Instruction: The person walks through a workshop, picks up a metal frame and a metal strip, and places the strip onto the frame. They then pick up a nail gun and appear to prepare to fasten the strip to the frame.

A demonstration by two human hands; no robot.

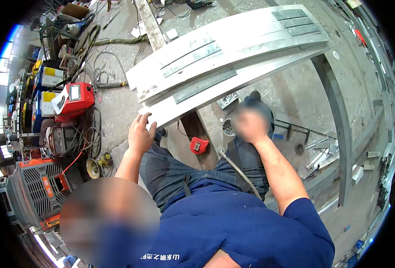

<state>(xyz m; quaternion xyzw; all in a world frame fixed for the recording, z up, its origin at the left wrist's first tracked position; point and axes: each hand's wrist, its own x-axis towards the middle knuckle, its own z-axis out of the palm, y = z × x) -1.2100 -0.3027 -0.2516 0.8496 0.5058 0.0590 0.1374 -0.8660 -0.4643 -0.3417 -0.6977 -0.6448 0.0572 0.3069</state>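
A stack of long white and grey metal panels (pixel 197 62) lies across a steel frame in front of me, with dark grey strips (pixel 205 85) on the panels. At the near left corner of the stack, my left hand (pixel 140 134) touches the edge with its fingers apart. My right hand (pixel 251 125) is blurred above my right thigh, below the panels, so its fingers and anything in them cannot be made out. Between my legs a red tape measure (pixel 199 145) rests on a dark steel beam (pixel 193 123).
A round container of small parts (pixel 228 127) and a tray of small metal pieces (pixel 227 101) are near my right knee. A grey steel bar (pixel 336 111) curves down at the right. Left are a red machine (pixel 74 100), an orange-and-grey machine (pixel 43 192) and cables.
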